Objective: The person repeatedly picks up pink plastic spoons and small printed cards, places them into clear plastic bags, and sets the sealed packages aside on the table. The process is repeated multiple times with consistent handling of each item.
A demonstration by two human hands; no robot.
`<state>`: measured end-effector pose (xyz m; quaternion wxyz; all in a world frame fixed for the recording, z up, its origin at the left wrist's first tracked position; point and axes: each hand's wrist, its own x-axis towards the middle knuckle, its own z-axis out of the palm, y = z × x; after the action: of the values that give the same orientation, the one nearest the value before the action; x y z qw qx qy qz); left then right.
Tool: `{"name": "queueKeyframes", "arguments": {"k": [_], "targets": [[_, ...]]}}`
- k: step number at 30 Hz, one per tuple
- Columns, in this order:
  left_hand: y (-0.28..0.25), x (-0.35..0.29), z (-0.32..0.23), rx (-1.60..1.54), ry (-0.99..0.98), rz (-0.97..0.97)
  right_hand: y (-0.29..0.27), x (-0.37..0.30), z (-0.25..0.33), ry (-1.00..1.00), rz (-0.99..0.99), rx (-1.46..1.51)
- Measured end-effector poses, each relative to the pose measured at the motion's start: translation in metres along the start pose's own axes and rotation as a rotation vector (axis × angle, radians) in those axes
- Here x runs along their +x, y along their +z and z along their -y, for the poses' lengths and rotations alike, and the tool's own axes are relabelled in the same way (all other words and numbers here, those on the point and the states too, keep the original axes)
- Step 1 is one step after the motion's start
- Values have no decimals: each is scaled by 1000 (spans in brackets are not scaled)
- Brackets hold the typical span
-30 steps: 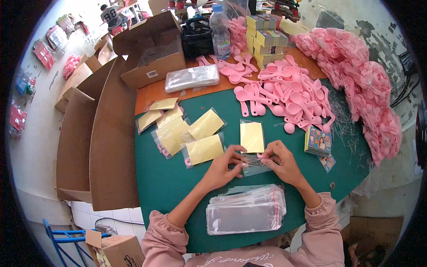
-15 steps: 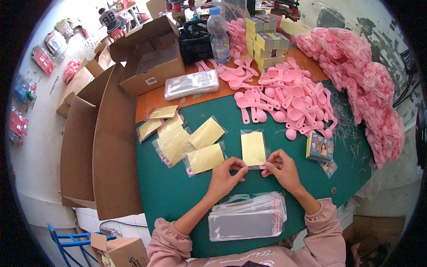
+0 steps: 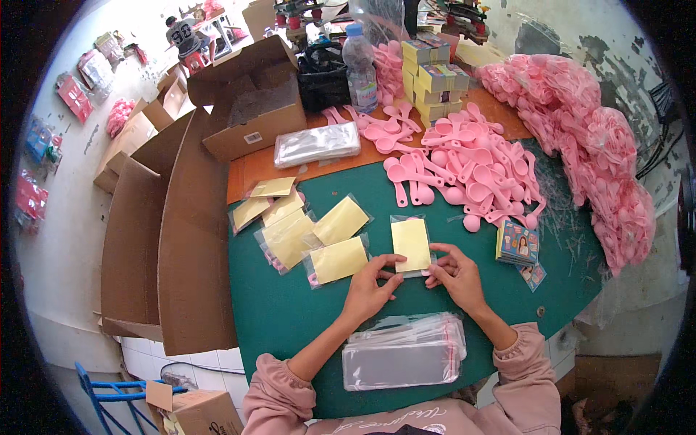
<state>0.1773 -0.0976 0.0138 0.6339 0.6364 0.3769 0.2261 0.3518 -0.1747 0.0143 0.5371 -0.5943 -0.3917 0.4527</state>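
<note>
A clear plastic bag with a pale yellow card [image 3: 411, 243] in it lies upright on the green table in front of me. My left hand [image 3: 372, 288] grips its lower left corner, the index fingertip resting on the card. At the lower right corner the thumb and fingers of my right hand [image 3: 458, 279] close on the bag's edge. Several packed bags with yellow cards [image 3: 338, 261] lie left of my hands, pink bits showing at some edges. Close to my body sits a stack of empty clear bags [image 3: 402, 355]. A pile of pink measuring spoons [image 3: 478, 170] spreads beyond my right hand.
Printed cards [image 3: 518, 243] are stacked at the right, and bundled cards [image 3: 438, 80] at the back beside a water bottle [image 3: 359, 69]. More wrapped bags [image 3: 317, 145] lie far left. Cardboard boxes [image 3: 199, 239] line the left edge; bagged pink spoons [image 3: 580, 130] line the right.
My left index finger has moved up onto the card's lower left part. My right index finger has straightened along the bag's right edge. The whole view has shifted slightly.
</note>
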Motion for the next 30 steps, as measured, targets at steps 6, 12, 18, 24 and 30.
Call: {"name": "queueKeyframes", "arguments": {"k": [6,12,18,24,30], "targets": [[-16,-5,-2,177,161,-64,-3,7,7,31,116,-125],[-74,-10,-35,395,159,-251,-16,84,22,-552,-40,-950],[-72,-2,-24,1344,339,-221,13,157,20,-688,-365,-1463],[-85,5,-3,1388,284,-258,2,133,5,-710,-111,-1405],[-57,-16,-17,1258,481,-288,-26,50,7,-745,58,-1294]]}}
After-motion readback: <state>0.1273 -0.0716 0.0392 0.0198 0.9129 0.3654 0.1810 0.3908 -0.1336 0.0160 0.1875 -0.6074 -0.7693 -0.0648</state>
